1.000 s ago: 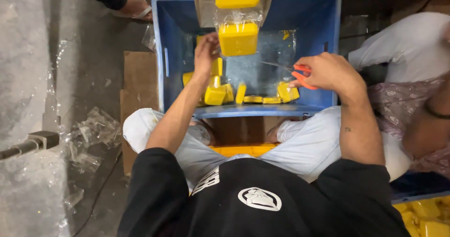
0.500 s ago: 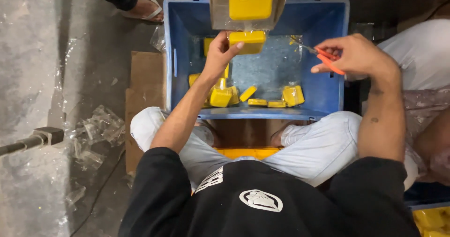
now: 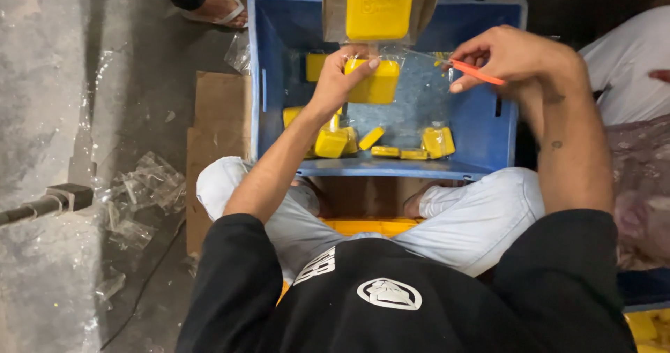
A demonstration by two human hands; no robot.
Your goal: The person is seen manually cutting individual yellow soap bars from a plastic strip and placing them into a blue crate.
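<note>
Grey floor holds a blue crate [image 3: 279, 102]. His left hand [image 3: 342, 77] has risen, gripping a bagged yellow block [image 3: 377, 81] above it, while his right hand [image 3: 513, 56] pinches an orange tool [image 3: 478, 73] closer.

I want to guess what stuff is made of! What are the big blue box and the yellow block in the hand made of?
The blue box looks like hard moulded plastic: smooth, stiff walls with slot handles. The yellow block, held by the left hand, looks like smooth plastic too, though it could be something else; shiny clear film, probably thin plastic wrap, crinkles around it.
</note>
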